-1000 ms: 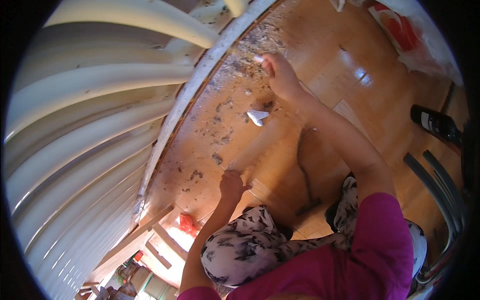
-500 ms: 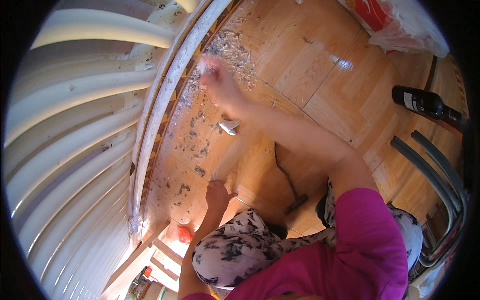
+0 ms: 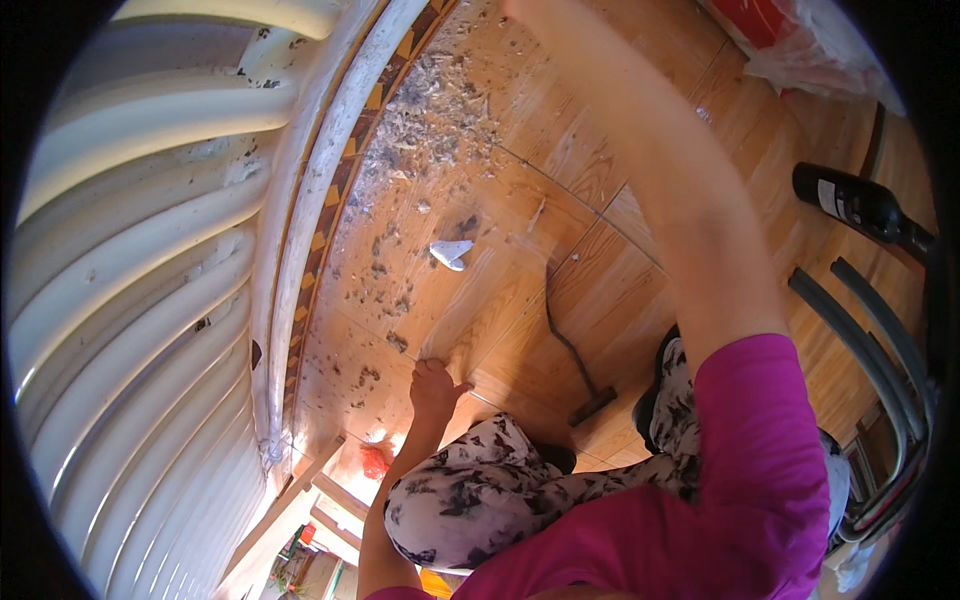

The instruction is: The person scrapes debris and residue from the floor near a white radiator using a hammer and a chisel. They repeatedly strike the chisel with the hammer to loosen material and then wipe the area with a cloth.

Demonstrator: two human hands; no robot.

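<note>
My left hand (image 3: 435, 388) rests on the wood-patterned floor with the thumb spread to the right and nothing visible in it. My right forearm (image 3: 690, 190) stretches up to the far edge of the view. Only a sliver of my right hand (image 3: 514, 8) shows there; its fingers are cut off. Grey and whitish debris (image 3: 430, 110) is scattered along the foot of the white radiator-like slats. A white folded scrap (image 3: 452, 253) lies on the floor beyond my left hand. Nearer me lies a thin dark rod (image 3: 562, 342) with a short black crosspiece.
White curved slats (image 3: 140, 230) and a pale rail (image 3: 310, 190) border the left side. At right are a dark bottle (image 3: 865, 210) on its side and grey metal tubes (image 3: 880, 330). A plastic bag (image 3: 815, 55) stands far right. A red scrap (image 3: 375, 461) lies near my left forearm.
My right hand has swept away from the debris, up and to the right, almost out of view. My left hand stays on the floor. The view has shifted slightly.
</note>
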